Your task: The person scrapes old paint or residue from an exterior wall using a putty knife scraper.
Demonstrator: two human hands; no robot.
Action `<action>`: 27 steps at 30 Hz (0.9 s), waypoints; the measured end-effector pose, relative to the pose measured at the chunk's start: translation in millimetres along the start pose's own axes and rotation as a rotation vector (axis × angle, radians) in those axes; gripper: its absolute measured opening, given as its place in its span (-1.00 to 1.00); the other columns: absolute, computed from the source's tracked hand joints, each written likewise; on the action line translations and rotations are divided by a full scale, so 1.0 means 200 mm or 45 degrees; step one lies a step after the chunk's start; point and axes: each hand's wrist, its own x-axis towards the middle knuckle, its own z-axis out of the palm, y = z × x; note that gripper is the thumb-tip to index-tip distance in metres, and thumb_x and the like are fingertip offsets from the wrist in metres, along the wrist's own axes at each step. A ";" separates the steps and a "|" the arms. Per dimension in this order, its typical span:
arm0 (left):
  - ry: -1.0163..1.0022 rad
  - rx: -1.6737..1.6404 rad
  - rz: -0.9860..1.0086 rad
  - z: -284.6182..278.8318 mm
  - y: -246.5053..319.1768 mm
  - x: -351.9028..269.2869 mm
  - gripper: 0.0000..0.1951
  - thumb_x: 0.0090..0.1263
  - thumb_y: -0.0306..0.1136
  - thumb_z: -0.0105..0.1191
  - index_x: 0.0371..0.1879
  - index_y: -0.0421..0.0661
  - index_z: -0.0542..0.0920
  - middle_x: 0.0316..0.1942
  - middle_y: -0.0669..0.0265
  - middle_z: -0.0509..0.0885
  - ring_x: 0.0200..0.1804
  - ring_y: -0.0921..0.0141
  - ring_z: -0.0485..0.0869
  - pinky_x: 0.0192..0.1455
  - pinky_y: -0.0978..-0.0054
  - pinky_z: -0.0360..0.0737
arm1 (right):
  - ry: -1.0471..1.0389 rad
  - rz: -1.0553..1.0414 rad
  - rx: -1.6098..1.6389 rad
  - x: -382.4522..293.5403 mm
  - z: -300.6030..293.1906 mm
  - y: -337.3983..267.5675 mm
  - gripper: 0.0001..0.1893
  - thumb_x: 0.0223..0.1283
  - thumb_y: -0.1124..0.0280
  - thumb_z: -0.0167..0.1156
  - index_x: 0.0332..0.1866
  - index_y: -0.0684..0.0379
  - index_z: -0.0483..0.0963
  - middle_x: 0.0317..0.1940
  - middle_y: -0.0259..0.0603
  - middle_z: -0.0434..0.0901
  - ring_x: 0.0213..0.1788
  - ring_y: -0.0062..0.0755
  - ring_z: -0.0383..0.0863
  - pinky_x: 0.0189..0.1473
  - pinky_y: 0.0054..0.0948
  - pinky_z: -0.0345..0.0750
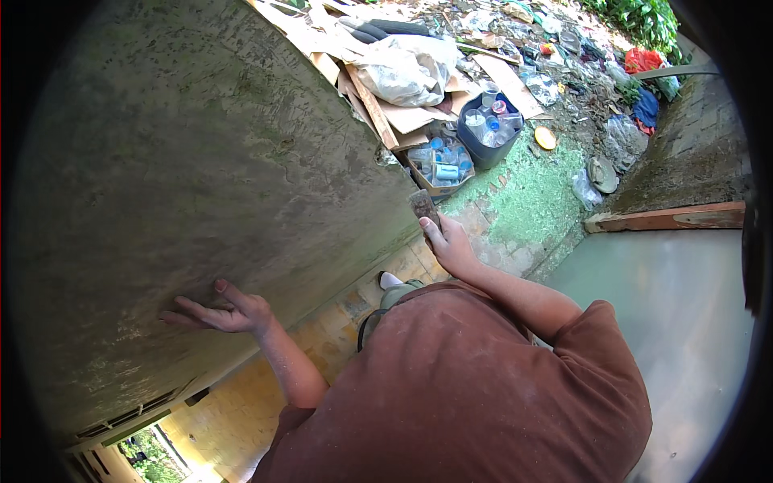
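Note:
My right hand [450,244] grips a worn, dusty block-shaped tool [423,205], perhaps a sanding block; its far end sticks out beyond my thumb. It is held near the outer corner of a rough plastered wall [199,151]. The wall surface is grey-green with dark stains and scuffed patches. At the left, my left hand [232,311] is raised with fingers apart and nothing in it, close to the wall. Whether its fingertips touch the plaster I cannot tell. Pale dust lies on the forearm and on my brown shirt [447,374].
Beyond the wall corner stand a cardboard box [444,190] and a dark blue bin [483,154], both holding plastic cups and bottles. Wooden boards [371,108], a plastic sack [410,69] and litter lie behind. A metal sheet [652,314] flanks my right side, above worn floor tiles [416,259].

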 end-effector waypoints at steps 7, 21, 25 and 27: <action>-0.007 -0.003 0.003 0.02 0.00 0.00 -0.37 0.47 -0.19 0.03 0.45 -0.13 0.17 0.52 -0.11 -0.16 0.55 -0.03 -0.21 0.50 -0.07 -0.17 | 0.131 -0.220 -0.012 0.15 0.02 -0.14 -0.61 0.40 0.17 0.06 -0.32 0.38 0.45 -0.61 0.01 0.47 -0.53 -0.18 0.48 -0.38 -0.20 0.40; 0.006 -0.024 0.009 0.01 0.00 0.00 -0.38 0.47 -0.22 0.04 0.44 -0.16 0.19 0.51 -0.13 -0.17 0.55 -0.05 -0.21 0.49 -0.06 -0.10 | -0.117 0.029 0.264 -0.02 -0.05 -0.33 -0.61 0.45 0.14 0.00 -0.46 0.19 0.35 -0.70 -0.44 0.35 -0.72 -0.69 0.28 -0.65 -0.58 0.26; 0.041 -0.048 0.012 0.02 0.01 0.00 -0.39 0.47 -0.20 0.05 0.43 -0.16 0.21 0.52 -0.12 -0.13 0.55 -0.04 -0.20 0.50 -0.05 -0.18 | -0.215 0.318 0.163 0.03 -0.09 -0.35 -0.58 0.43 0.12 0.02 -0.47 0.24 0.40 -0.69 -0.37 0.40 -0.62 -0.62 0.36 -0.52 -0.47 0.35; 0.043 -0.040 -0.002 0.03 0.02 -0.01 -0.39 0.47 -0.20 0.05 0.43 -0.16 0.21 0.52 -0.12 -0.13 0.55 -0.03 -0.21 0.50 -0.05 -0.19 | -0.111 -0.043 0.178 0.13 -0.06 -0.38 -0.61 0.43 0.11 0.02 -0.40 0.24 0.41 -0.67 -0.38 0.41 -0.66 -0.63 0.34 -0.58 -0.47 0.34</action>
